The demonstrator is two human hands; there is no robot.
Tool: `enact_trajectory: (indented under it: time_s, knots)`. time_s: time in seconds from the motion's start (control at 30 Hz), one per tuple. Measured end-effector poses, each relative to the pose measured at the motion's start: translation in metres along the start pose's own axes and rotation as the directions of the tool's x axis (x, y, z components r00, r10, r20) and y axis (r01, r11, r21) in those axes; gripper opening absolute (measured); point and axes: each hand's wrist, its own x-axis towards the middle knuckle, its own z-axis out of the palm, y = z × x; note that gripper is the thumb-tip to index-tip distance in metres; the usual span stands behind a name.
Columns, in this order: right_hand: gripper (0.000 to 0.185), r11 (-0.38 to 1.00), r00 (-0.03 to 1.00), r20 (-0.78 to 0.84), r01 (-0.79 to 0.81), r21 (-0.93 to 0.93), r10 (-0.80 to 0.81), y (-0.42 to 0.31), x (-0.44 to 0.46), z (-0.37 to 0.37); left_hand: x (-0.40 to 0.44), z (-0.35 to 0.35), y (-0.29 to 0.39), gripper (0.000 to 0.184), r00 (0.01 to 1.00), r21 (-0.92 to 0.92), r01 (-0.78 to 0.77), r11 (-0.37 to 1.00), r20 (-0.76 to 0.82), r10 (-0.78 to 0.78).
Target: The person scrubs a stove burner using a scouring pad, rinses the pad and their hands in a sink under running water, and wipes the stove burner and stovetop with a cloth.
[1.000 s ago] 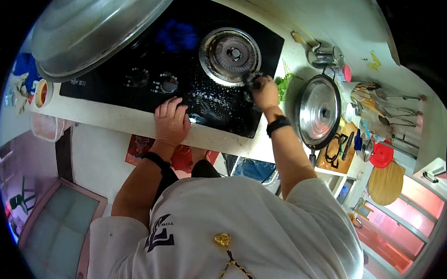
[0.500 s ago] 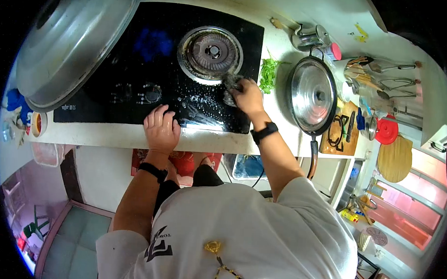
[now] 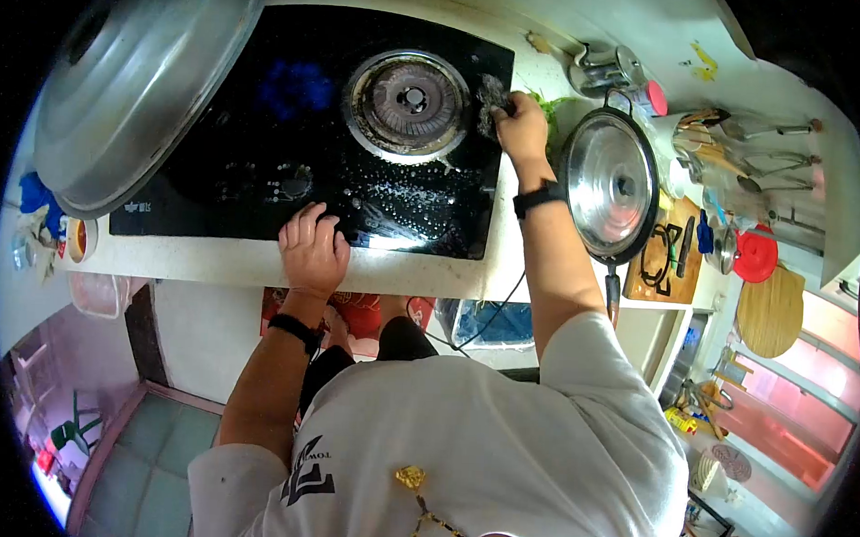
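Observation:
My right hand (image 3: 522,128) grips a dark grey scouring pad (image 3: 491,102), pressed to the right edge of the black glass cooktop (image 3: 235,158). To its left sits the round gas burner (image 3: 409,102), with grime on its metal ring. White suds (image 3: 399,206) are spread over the glass below the burner. My left hand (image 3: 312,250) lies flat on the front edge of the cooktop, its fingers stretched out near the printed controls, holding nothing.
A large metal lid (image 3: 148,79) covers the cooktop's left side. On the right stand a lidded frying pan (image 3: 608,180), green leaves (image 3: 551,107) partly behind my hand, a metal kettle (image 3: 607,68) and a wooden board (image 3: 665,267) bearing a black rack and a knife.
My right hand has moved up and to the right with the scouring pad, from below the burner to the cooktop's right edge. My left hand stays in place.

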Motion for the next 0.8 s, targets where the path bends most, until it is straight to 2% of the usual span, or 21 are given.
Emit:
enact_trajectory:
  time_s: [0.07,0.1,0.17,0.23,0.27,0.33,0.37,0.43,0.47,0.53,0.6,0.7,0.77,0.8]
  knots:
    - [0.029,0.983,0.987,-0.021,0.155,-0.102,-0.158,0.002,0.019,0.026,0.000,-0.001,0.000,0.027,1.000,0.005,0.016,1.000,0.007,-0.016]
    - [0.029,0.983,0.987,-0.012,0.158,-0.098,-0.160,-0.002,0.014,0.033,0.000,-0.001,-0.001,0.027,1.000,0.025,0.007,1.000,0.000,-0.007]
    - [0.024,0.961,0.994,0.065,0.097,-0.261,-0.083,-0.015,0.002,0.050,0.000,-0.001,-0.001,0.028,1.000,0.043,-0.001,0.999,0.002,0.001]
    - [0.017,0.960,0.990,0.057,0.142,-0.242,-0.132,-0.034,-0.057,0.042,0.002,-0.003,0.000,0.026,1.000,-0.015,0.003,1.000,0.004,-0.003]
    - [0.016,0.962,0.978,0.042,0.206,-0.178,-0.202,-0.039,-0.086,0.038,0.003,-0.004,0.000,0.026,1.000,-0.018,0.002,1.000,-0.003,-0.003]
    - [0.015,0.968,0.968,0.075,0.243,-0.065,-0.238,-0.071,-0.124,0.018,0.001,-0.001,-0.001,0.026,1.000,-0.031,0.015,0.999,-0.010,-0.015]
    - [0.016,0.969,0.970,0.062,0.238,-0.061,-0.234,-0.064,-0.123,0.024,0.000,-0.001,-0.001,0.026,1.000,-0.033,0.020,0.999,-0.013,-0.020]
    - [0.016,0.953,0.968,-0.051,0.234,-0.195,-0.248,-0.039,-0.093,0.040,0.001,0.000,-0.002,0.027,1.000,-0.029,0.007,1.000,-0.026,-0.007]
    - [0.019,0.961,0.976,-0.086,0.176,-0.211,-0.198,-0.030,-0.071,0.041,0.002,0.001,-0.001,0.027,1.000,-0.029,0.006,1.000,-0.029,-0.007]
    - [0.020,0.955,0.984,0.023,0.177,-0.239,-0.177,-0.018,-0.036,0.038,0.001,-0.001,-0.001,0.028,1.000,-0.010,0.010,1.000,-0.014,-0.010]
    - [0.020,0.936,0.977,0.126,0.204,-0.287,-0.174,-0.027,-0.044,0.030,-0.001,-0.003,0.000,0.026,1.000,-0.005,0.026,1.000,-0.009,-0.026]
    - [0.022,0.946,0.968,0.133,0.240,-0.219,-0.215,-0.042,-0.094,0.021,0.005,0.000,-0.001,0.024,0.999,-0.001,0.023,1.000,-0.033,-0.023]
    - [0.022,0.946,0.966,0.114,0.253,-0.201,-0.234,-0.040,-0.089,0.024,0.002,-0.001,-0.001,0.025,0.999,0.011,0.020,1.000,-0.037,-0.020]
    - [0.024,0.931,0.964,0.098,0.266,-0.249,-0.249,-0.033,-0.072,0.029,0.002,-0.001,-0.002,0.024,0.999,0.004,0.016,1.000,-0.038,-0.016]
